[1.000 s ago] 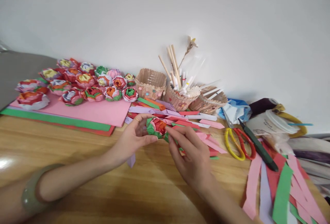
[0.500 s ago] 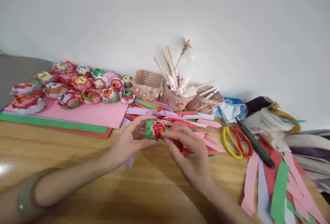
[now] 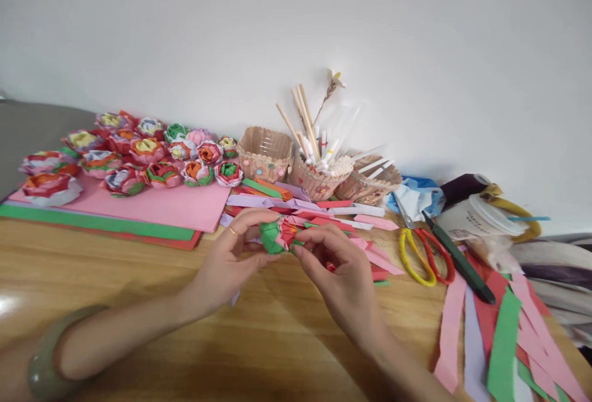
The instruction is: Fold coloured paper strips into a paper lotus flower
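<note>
Between my two hands, above the wooden table, is a small folded paper flower (image 3: 277,237) with green outer petals and pink and red inner ones. My left hand (image 3: 234,260) grips its left side, thumb below and fingers behind. On its right edge, my right hand (image 3: 340,266) pinches a petal between thumb and fingertips. Just behind lie many folded paper strips (image 3: 305,203) in purple, red, pink, white, orange and green. Part of that pile is hidden by my hands.
Several finished paper flowers (image 3: 161,174) rest on stacked coloured paper (image 3: 180,208) at left. Small craft-stick baskets (image 3: 266,158) stand by the wall, some with sticks and markers. Scissors (image 3: 416,260), a dark green cutter (image 3: 462,266), a white cup (image 3: 481,217) and flat paper strips (image 3: 504,340) are at right.
The flower has turned in my hands, so its green outer side shows more and its centre faces further right. Both hands keep nearly the same place.
</note>
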Tool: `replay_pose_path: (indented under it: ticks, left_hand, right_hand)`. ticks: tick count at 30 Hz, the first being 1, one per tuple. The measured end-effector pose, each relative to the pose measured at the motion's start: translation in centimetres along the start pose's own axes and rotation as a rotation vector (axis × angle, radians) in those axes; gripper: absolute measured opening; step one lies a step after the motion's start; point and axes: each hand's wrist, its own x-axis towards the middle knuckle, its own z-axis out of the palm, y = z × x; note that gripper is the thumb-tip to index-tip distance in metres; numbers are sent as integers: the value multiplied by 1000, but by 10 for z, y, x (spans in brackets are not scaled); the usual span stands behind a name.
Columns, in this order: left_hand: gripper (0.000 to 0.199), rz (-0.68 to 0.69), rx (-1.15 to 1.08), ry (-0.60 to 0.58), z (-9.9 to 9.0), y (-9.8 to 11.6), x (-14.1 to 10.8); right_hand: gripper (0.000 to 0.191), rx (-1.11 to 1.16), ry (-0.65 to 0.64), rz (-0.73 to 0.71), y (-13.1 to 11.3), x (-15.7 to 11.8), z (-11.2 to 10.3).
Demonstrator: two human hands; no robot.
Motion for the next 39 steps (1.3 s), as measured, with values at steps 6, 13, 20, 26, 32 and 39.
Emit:
replay_pose_path:
  ticks: [6, 13, 20, 26, 32, 39]
  left_hand:
    - [51, -134, -92, -47, 3, 5, 1]
    - [56, -383, -420, -149, -5, 5, 11]
    - [70, -428, -612, -131, -10, 4, 19]
    - [73, -399, -682, -126, -16, -3, 27]
    - [73, -390, -670, -77, -18, -2, 32]
    - [70, -372, -624, -69, -18, -3, 34]
  right_hand:
    - [7, 12, 16, -35, -1, -2, 3]
    - [8, 140, 90, -113, 4, -3, -3]
    - [9, 249, 56, 63, 28, 8, -2]
    - [9, 61, -8, -23, 40, 9, 6]
    - [13, -53, -61, -75, 46, 5, 15]
    - [15, -116, -87, -148, 50, 4, 17]
